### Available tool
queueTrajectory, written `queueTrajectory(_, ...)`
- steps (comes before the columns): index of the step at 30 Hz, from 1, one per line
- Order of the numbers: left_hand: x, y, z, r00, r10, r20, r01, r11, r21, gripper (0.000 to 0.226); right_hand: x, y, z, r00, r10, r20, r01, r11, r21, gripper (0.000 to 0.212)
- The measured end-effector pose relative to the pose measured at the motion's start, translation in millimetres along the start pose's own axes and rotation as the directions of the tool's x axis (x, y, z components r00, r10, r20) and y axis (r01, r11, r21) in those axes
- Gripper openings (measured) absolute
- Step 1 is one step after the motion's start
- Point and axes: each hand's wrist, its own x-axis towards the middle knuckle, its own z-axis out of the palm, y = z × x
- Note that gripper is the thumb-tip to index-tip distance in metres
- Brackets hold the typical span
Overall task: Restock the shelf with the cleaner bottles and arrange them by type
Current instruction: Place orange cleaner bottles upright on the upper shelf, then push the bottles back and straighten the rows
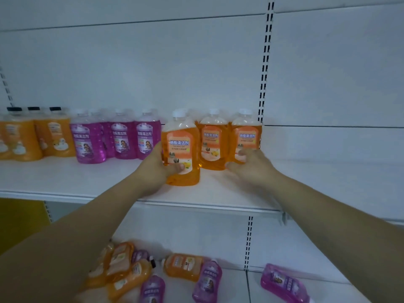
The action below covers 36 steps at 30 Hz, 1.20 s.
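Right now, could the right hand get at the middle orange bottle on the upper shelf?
Probably yes. The right hand is at the right bottle, and the middle bottle beside it has its front uncovered; the left hand grips the front bottle instead.

Left grip [157, 169] holds the front orange bottle [182, 149] upright on the shelf [87, 180]; the blurred right grip [251, 165] touches the rightmost orange bottle [247, 132], to its right.
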Motion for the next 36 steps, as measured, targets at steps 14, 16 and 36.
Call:
queueTrajectory(14, 38.4, -20.0, -9.2, 0.998, -0.038, 0.047, 0.042, 0.996, -0.079, 0.065, -32.1, -27.7, 33.5, 0.960, 0.142, 0.242, -0.012, 0.883, -0.470, 0.086)
queueTrajectory(16, 40.8, -18.9, -5.6, 0.998, -0.048, 0.034, 0.051, 0.996, -0.079, 0.065, -32.6, -27.0, 32.3, 0.962, 0.132, 0.241, -0.006, 0.887, -0.461, 0.085)
queueTrajectory(36, -64.4, -3.4, -42.1, 0.969, 0.003, 0.245, -0.091, 0.934, 0.345, 0.063, -60.3, -34.4, 31.1, 0.996, -0.063, -0.059, 0.034, 0.917, -0.398, 0.064)
